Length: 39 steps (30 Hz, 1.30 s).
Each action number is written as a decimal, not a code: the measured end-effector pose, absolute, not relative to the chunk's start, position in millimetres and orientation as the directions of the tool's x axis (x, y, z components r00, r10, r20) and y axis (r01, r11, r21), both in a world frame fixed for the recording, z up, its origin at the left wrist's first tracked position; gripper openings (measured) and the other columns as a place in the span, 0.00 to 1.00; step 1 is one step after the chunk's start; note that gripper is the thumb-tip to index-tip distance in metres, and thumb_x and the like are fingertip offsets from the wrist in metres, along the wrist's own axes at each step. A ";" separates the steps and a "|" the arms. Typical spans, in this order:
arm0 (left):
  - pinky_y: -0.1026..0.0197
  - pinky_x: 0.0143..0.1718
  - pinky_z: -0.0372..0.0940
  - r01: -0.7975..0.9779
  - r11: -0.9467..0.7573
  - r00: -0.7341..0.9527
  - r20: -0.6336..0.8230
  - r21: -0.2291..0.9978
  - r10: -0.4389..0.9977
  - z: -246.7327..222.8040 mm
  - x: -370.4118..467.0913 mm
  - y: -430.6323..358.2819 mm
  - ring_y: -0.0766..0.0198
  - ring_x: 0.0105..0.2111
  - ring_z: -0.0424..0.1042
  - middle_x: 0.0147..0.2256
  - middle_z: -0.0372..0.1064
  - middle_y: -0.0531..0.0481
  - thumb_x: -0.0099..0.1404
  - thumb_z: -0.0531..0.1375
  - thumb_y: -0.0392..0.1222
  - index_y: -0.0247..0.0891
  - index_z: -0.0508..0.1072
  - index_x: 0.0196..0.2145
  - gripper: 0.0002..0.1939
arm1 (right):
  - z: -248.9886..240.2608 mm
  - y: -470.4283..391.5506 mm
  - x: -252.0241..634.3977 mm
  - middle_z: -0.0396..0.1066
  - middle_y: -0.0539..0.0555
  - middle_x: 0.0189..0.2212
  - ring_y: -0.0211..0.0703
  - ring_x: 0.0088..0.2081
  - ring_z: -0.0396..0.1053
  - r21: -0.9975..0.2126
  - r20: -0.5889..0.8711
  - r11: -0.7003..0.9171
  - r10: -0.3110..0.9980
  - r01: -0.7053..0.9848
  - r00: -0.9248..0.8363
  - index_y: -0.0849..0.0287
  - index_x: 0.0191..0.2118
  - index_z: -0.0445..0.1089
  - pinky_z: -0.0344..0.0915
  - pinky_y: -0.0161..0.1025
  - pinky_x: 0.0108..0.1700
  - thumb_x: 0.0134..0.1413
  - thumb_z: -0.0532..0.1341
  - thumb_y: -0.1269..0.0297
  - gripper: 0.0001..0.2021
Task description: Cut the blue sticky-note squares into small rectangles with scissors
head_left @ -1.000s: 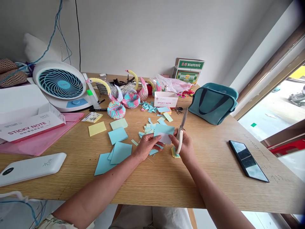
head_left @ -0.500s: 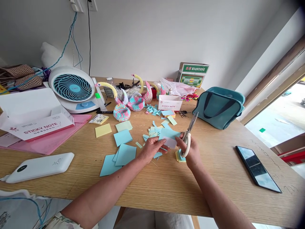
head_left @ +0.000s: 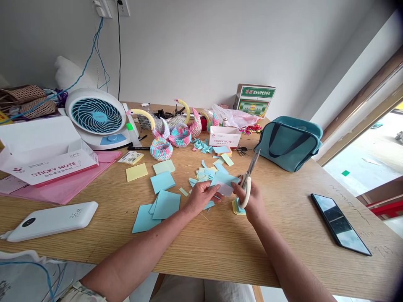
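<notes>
Between my hands is a light blue sticky note (head_left: 225,179), its lower part paler and turned up toward me. My left hand (head_left: 201,198) pinches its left side, thumb on top. The scissors (head_left: 251,167), white-handled, sit in my right hand (head_left: 253,199) with the blades pointing up and away. The thumb of that hand also touches the note's right edge. Cut paper strips (head_left: 204,173) lie in a loose heap just beyond the note. Below my right hand is a small stack of yellow and blue pieces (head_left: 238,206). Larger blue notes (head_left: 166,204) lie left of my left hand.
Folded-paper swans (head_left: 161,149) stand at the back beside a small sticky-note box (head_left: 224,137). A white fan (head_left: 97,117) and an open box (head_left: 56,163) are on the left, with a power bank (head_left: 53,221) nearer. At right are a teal bag (head_left: 286,144) and a phone (head_left: 341,224).
The far part of the blue note has tilted slightly lower between my hands. Both hands keep nearly the same place, and the scissors stay in my right hand.
</notes>
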<state>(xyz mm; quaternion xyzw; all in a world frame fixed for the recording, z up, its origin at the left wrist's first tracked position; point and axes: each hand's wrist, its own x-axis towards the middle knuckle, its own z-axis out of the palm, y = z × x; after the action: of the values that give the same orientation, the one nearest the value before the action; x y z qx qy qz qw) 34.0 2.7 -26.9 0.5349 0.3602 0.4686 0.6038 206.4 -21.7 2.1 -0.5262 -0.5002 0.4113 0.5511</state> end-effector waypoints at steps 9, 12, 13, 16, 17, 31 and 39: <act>0.60 0.31 0.74 -0.206 -0.012 0.295 0.074 0.979 0.953 -23.6 34.0 1.5 0.61 0.28 0.77 0.30 0.78 0.45 0.57 0.68 0.61 0.32 0.78 0.34 0.25 | 4.8 -23.1 203.6 0.65 0.47 0.23 0.39 0.28 0.60 -0.992 0.125 0.119 0.982 0.051 0.142 0.57 0.32 0.64 0.57 0.38 0.32 0.43 0.70 0.47 0.22; 0.60 0.29 0.74 -0.203 -0.005 0.289 0.065 0.979 0.955 -22.2 33.9 1.3 0.62 0.26 0.77 0.28 0.77 0.46 0.56 0.68 0.61 0.32 0.78 0.33 0.25 | 2.5 -22.3 204.5 0.65 0.48 0.24 0.40 0.28 0.60 -0.991 0.129 0.122 0.982 0.061 0.136 0.57 0.33 0.64 0.57 0.38 0.32 0.42 0.71 0.45 0.23; 0.60 0.29 0.73 -0.203 -0.001 0.289 0.061 0.979 0.955 -22.3 33.8 1.4 0.62 0.26 0.77 0.27 0.77 0.46 0.56 0.68 0.62 0.32 0.78 0.33 0.25 | 1.6 -21.9 204.9 0.65 0.48 0.24 0.40 0.28 0.60 -0.990 0.130 0.122 0.982 0.068 0.138 0.57 0.33 0.64 0.57 0.38 0.32 0.41 0.71 0.45 0.23; 0.61 0.29 0.73 -0.202 0.018 0.297 0.044 0.979 0.954 -24.1 33.5 1.9 0.62 0.25 0.77 0.25 0.76 0.48 0.56 0.68 0.61 0.33 0.77 0.33 0.25 | -0.2 -21.3 206.0 0.65 0.48 0.25 0.41 0.28 0.60 -0.988 0.136 0.125 0.981 0.086 0.140 0.57 0.33 0.64 0.58 0.39 0.32 0.43 0.70 0.45 0.22; 0.60 0.29 0.73 -0.201 0.026 0.299 0.036 0.979 0.954 -24.8 33.4 2.0 0.61 0.25 0.77 0.25 0.76 0.48 0.56 0.68 0.61 0.33 0.77 0.33 0.25 | -0.3 -21.4 206.1 0.65 0.48 0.25 0.41 0.28 0.60 -0.988 0.140 0.128 0.981 0.088 0.136 0.56 0.33 0.64 0.58 0.39 0.33 0.44 0.70 0.46 0.22; 0.68 0.19 0.48 -0.144 -0.061 0.222 0.093 0.988 0.971 -18.2 31.3 -1.0 0.74 0.17 0.52 0.16 0.55 0.59 0.58 0.66 0.57 0.36 0.65 0.21 0.23 | 3.7 -23.2 199.2 0.59 0.44 0.21 0.38 0.24 0.57 -0.971 0.193 0.163 0.966 0.175 0.174 0.54 0.28 0.60 0.57 0.38 0.29 0.44 0.67 0.52 0.17; 0.65 0.25 0.56 -0.165 0.006 0.097 0.010 0.986 0.995 -3.1 36.6 -8.3 0.68 0.24 0.61 0.24 0.67 0.54 0.50 0.70 0.51 0.36 0.74 0.26 0.16 | 3.9 -25.7 190.5 0.61 0.45 0.21 0.38 0.24 0.58 -0.970 0.217 0.200 0.969 0.141 0.117 0.54 0.29 0.59 0.58 0.38 0.29 0.47 0.66 0.51 0.17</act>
<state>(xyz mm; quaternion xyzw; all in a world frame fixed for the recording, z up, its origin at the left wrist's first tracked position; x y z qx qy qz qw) 36.6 -8.3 -3.1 0.4812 0.4313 0.5153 0.5630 190.5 -25.7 3.9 -0.5076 -0.5467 0.3776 0.5485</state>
